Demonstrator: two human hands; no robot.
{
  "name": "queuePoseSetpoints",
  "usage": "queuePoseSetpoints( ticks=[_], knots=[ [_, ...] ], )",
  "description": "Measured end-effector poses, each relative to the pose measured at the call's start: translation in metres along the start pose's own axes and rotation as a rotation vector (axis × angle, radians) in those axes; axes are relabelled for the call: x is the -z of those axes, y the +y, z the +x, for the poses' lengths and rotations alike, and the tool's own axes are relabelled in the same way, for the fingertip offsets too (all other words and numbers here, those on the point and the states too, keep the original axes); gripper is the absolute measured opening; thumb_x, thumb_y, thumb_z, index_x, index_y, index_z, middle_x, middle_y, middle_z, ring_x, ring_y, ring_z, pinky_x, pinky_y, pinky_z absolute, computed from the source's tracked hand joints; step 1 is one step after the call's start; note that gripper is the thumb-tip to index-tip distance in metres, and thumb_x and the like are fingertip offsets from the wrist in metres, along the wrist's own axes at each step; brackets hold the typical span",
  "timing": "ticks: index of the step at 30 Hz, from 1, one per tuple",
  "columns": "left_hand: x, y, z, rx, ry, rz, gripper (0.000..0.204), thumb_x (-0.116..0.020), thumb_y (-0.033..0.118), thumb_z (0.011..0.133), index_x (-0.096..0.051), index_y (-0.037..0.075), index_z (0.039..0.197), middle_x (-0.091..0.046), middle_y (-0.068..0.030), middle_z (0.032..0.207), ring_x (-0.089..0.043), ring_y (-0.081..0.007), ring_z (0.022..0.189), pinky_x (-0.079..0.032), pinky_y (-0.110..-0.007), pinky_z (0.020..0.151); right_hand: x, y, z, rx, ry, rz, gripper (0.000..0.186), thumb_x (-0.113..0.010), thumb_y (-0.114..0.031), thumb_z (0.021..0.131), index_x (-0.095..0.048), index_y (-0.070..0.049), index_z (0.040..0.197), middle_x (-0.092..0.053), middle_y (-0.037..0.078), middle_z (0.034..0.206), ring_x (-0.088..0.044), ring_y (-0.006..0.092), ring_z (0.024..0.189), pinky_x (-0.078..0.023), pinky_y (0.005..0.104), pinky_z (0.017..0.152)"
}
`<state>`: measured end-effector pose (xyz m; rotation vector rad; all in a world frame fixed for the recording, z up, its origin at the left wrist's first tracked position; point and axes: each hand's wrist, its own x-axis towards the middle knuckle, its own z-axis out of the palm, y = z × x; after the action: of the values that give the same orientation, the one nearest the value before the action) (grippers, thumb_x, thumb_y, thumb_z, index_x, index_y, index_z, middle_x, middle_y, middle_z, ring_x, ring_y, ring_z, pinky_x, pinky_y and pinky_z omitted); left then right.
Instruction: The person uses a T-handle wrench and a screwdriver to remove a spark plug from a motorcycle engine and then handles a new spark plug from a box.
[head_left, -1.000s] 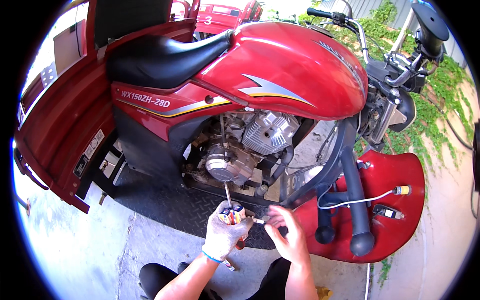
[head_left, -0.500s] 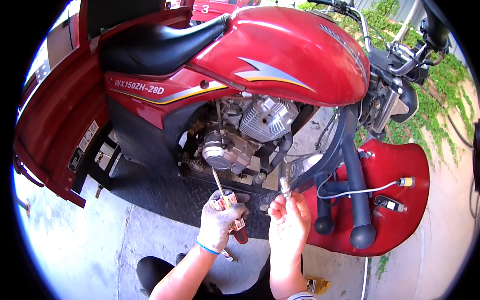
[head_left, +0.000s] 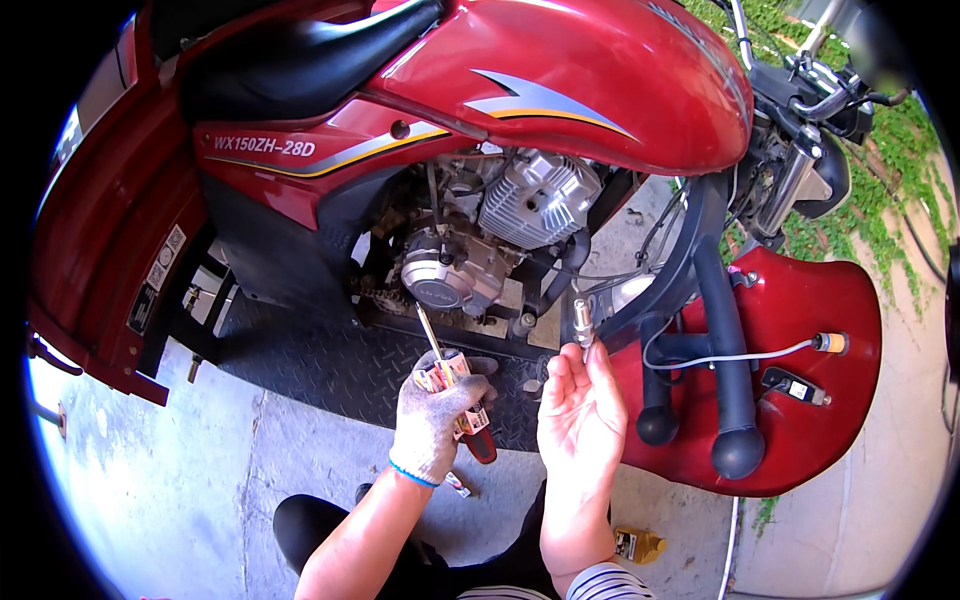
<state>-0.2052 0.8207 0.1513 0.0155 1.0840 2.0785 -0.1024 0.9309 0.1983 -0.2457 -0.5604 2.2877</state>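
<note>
My right hand, bare and palm up, pinches a metal spark plug upright by its lower end between thumb and fingertips. In a grey-white knit glove, my left hand grips a screwdriver together with a small printed cardboard box. The shaft points up and left toward the engine, and the red-and-black handle shows below the fingers. Beyond both hands sits the engine, with its finned silver cylinder and round side cover. Neither hand visibly touches it.
The red motor tricycle fills the far side, above a black tread-plate footboard. At right, a red fender carries a cabled cylindrical part and a small black device. A yellow bottle lies on the floor.
My right hand has raised the spark plug, and more of the plug now shows above the fingertips. The left hand keeps its hold. The whole view has shifted slightly.
</note>
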Motion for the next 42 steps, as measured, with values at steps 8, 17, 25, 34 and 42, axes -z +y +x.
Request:
queuePoseSetpoints(
  ticks=[8,17,25,34,42],
  knots=[
    [-0.004,0.002,-0.002,0.015,0.006,-0.001,0.03,-0.07,-0.002,0.084,-0.059,0.002,0.112,-0.072,-0.0142,0.102,-0.07,-0.0208,0.08,-0.059,-0.033,0.073,-0.003,0.007,0.003,0.007,0.035,-0.012,0.02,-0.059,-0.015,0.107,-0.064,-0.001,0.121,-0.076,0.02,0.109,-0.076,0.0299,0.103,-0.065,0.036,0.087],
    [0.0,0.003,0.001,0.007,-0.005,-0.01,0.026,-0.071,-0.001,0.085,-0.062,0.001,0.109,-0.071,-0.0113,0.099,-0.07,-0.0186,0.081,-0.058,-0.032,0.074,-0.005,0.016,-0.001,-0.056,0.011,0.032,0.021,-0.059,-0.014,0.107,-0.06,-0.002,0.123,-0.075,0.022,0.112,-0.075,0.0318,0.106,-0.065,0.0359,0.089],
    [0.007,0.002,0.0,0.042,0.0,-0.03,0.033,-0.073,0.0,0.087,-0.057,0.002,0.116,-0.073,-0.0136,0.106,-0.07,-0.0187,0.081,-0.059,-0.032,0.074,-0.004,0.018,0.016,0.062,-0.012,-0.204,0.019,-0.06,-0.013,0.106,-0.061,-0.001,0.121,-0.075,0.02,0.109,-0.077,0.029,0.098,-0.065,0.0358,0.084],
    [0.003,0.002,-0.003,0.051,-0.016,-0.005,0.032,-0.068,-0.004,0.086,-0.056,0.003,0.114,-0.072,-0.0157,0.105,-0.069,-0.0215,0.078,-0.059,-0.036,0.072,0.045,-0.014,0.238,0.863,-0.075,-1.929,0.016,-0.07,-0.009,0.094,-0.072,-0.002,0.107,-0.074,0.02,0.096,-0.073,0.0373,0.088,-0.056,0.0441,0.079],
    [0.007,0.006,-0.004,0.061,-0.019,-0.014,0.029,-0.068,-0.004,0.086,-0.057,0.003,0.111,-0.072,-0.0153,0.104,-0.069,-0.0205,0.079,-0.059,-0.036,0.073,0.044,-0.004,0.264,0.855,-0.17,-2.258,0.014,-0.067,-0.008,0.091,-0.071,-0.001,0.103,-0.073,0.021,0.098,-0.071,0.0395,0.096,-0.056,0.0495,0.083]
  ],
)
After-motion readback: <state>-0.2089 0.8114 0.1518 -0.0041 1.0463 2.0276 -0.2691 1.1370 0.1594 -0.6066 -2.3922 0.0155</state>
